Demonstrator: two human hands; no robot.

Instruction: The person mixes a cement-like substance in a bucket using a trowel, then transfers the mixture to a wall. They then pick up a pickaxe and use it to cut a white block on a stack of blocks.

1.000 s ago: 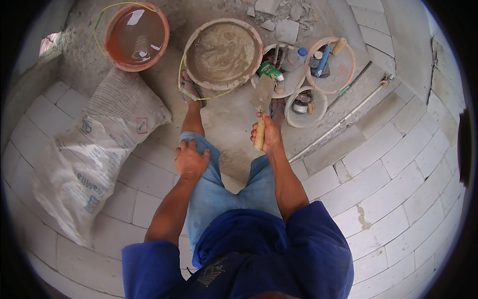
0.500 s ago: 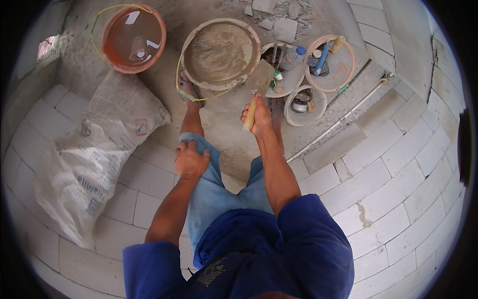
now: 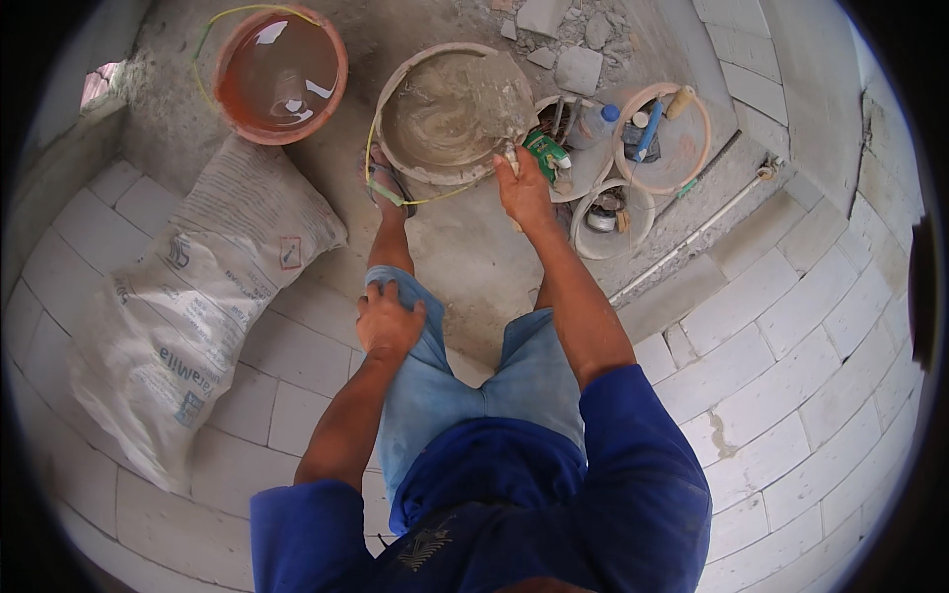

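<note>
Head view: the right hand (image 3: 526,193) has its grip closed around the handle of a trowel (image 3: 501,94). The blade lies over the right part of a round tub (image 3: 435,176) of wet mortar (image 3: 420,109); whether it touches the mortar cannot be told. The left hand (image 3: 388,321) rests on the left knee, fingers spread, its grip holding nothing.

Possible faults and causes, by judgement:

1. Spill. The yellow handle (image 3: 384,193) of the tub passes across the left foot (image 3: 392,178). Lifting or shifting that foot without clearing the handle could snag it and tip the tub.

2. Fouled tools. A bin (image 3: 583,176) holding a green packet (image 3: 550,153) and a bottle (image 3: 596,123) stands just beside the tub, near the trowel. Too wide a swing to the right could fling mortar into it.

3. Run-off. The mortar looks thin; tilting a loaded blade could let it slide onto the floor.

4. Lost control. Wet fingers could allow the trowel to twist under load.
</note>
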